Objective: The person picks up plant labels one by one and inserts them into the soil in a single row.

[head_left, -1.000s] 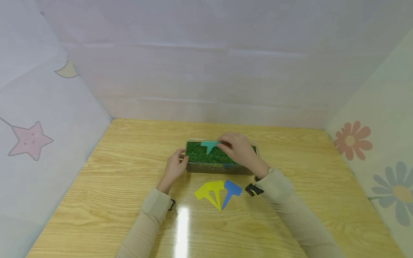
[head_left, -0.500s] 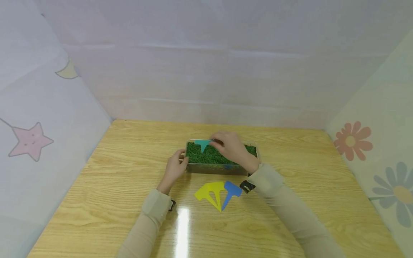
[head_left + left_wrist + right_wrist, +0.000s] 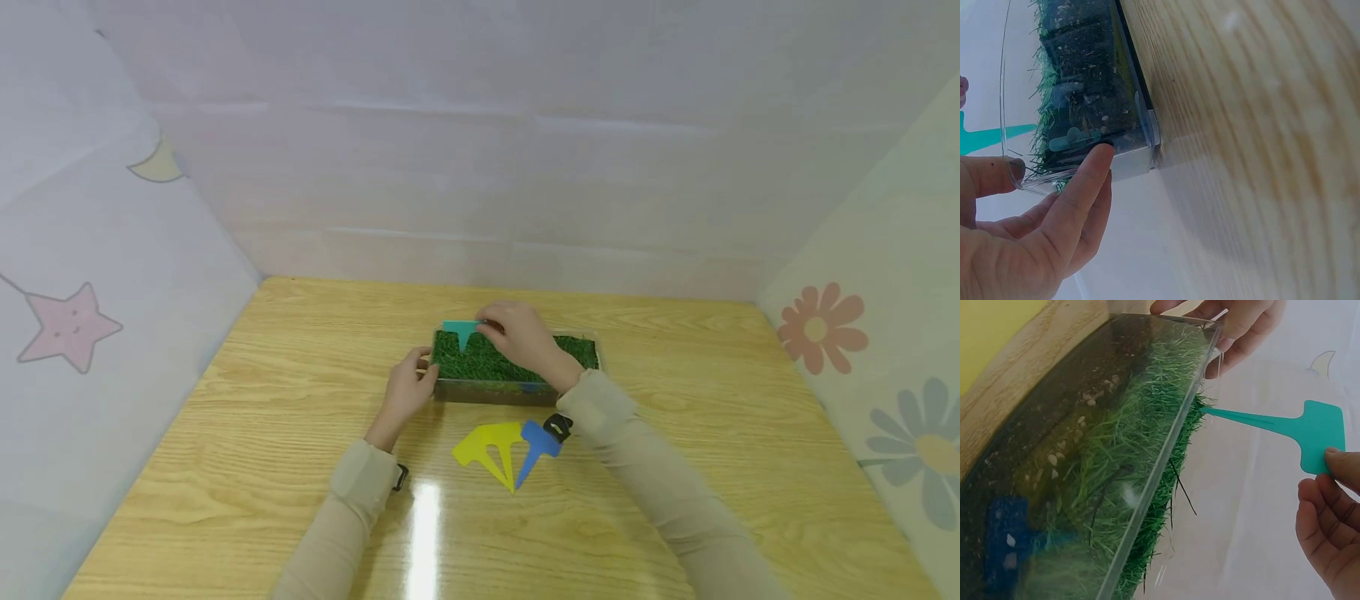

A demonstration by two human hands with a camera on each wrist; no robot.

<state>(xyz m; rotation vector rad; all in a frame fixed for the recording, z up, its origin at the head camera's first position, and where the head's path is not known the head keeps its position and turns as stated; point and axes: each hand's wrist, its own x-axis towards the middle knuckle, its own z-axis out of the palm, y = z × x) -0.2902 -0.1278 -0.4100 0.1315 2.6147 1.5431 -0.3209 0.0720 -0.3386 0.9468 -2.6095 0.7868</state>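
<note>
A clear rectangular planter box (image 3: 480, 393) of dark soil and green artificial grass (image 3: 491, 360) stands on the table. My left hand (image 3: 407, 387) grips its left end; in the left wrist view the thumb is at the rim and the fingers (image 3: 1088, 181) lie against the wall. My right hand (image 3: 521, 335) pinches the right end of the head of a teal T-shaped plant label (image 3: 1321, 434). The label stands upright, its pointed tip at the grass near the box's left end. Whether the tip is in the soil is hidden by the blades.
Two yellow plant labels (image 3: 501, 433) and a blue plant label (image 3: 536, 439) lie on the wooden table (image 3: 300, 375) in front of the box, tips towards me. My right wrist's black camera (image 3: 558, 427) hangs over the blue one. Pale patterned sheets (image 3: 480, 183) surround the table.
My right hand has moved left along the box with the teal label, from near the middle to the left end. The left hand and box have stayed put.
</note>
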